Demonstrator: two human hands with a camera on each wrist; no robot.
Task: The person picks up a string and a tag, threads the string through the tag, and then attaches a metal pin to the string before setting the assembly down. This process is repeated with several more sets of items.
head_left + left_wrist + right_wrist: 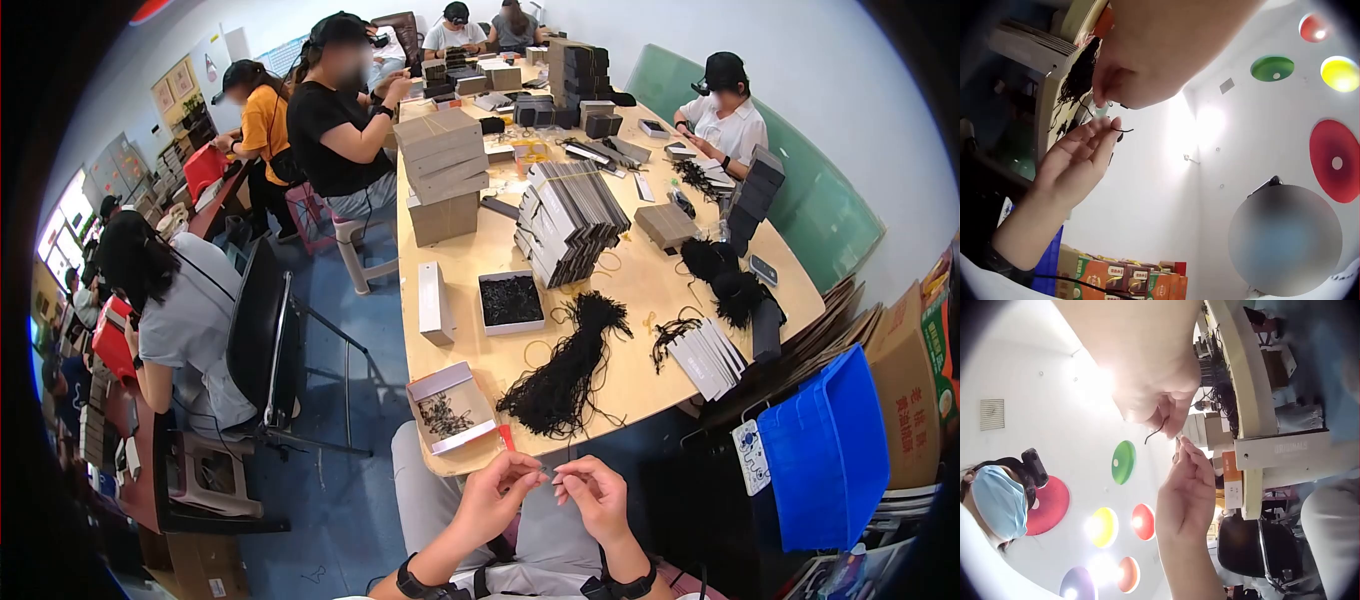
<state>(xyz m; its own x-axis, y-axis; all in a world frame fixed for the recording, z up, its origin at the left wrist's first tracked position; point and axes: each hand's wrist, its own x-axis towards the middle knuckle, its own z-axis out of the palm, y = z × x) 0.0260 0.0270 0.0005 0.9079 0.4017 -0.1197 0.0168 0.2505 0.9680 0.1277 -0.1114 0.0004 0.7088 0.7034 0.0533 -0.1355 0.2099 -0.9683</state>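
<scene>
- From where I stand, the right hand (595, 500) has a short black cord (1124, 130) pinched between thumb and fingertips, its loose end sticking out.
- The left hand (497, 500) comes up close opposite, thumb and fingers drawn together as if grasping something small; I cannot tell what.
- So this one piece looks partway along, I'd judge: the cord is up between the two hands, over the lap, but whether any knot or join is made is too small to see.
- Plenty looks left to do. Just beyond the hands, on the table (640, 395), lies a thick bundle of black cords (570, 375).
- Ahead of the left hand sits a shallow open box (478, 385) with small dark pieces in it, and farther off a smaller box (515, 327) full of black bits.
- Away past the right hand, a fan of gray cards (705, 360) has black cords at one end; those look further along.
- The banded stack of gray cards (570, 220), well beyond both hands, shows no cords that I can make out.
</scene>
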